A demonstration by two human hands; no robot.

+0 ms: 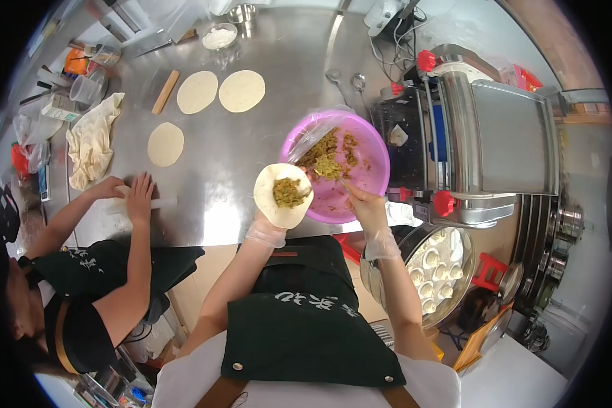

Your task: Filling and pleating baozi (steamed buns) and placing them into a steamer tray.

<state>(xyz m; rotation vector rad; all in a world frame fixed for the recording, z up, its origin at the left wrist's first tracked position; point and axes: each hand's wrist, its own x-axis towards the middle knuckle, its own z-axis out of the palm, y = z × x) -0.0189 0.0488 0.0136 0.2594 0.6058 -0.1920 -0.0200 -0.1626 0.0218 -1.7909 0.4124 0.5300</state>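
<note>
Head view: the steel bench (217, 163) is smooth and hard; the pink bowl (375, 160) on it, round and probably plastic, looks stiff. Just in front of the bowl's near-left rim, the wrapper (282, 217), a thin floury disc, rests on the left hand (267, 231), mostly hidden, its finger curl impossible to tell. Dough this soft likely sags and tears; support it underneath. The gloved right hand (367, 207) closes round a tool (347, 184). Filling (290, 193) looks moist, coarse, crumbly.

A metal table (217, 163) bears dough rounds (242, 91) and a bowl (375, 156).
</note>
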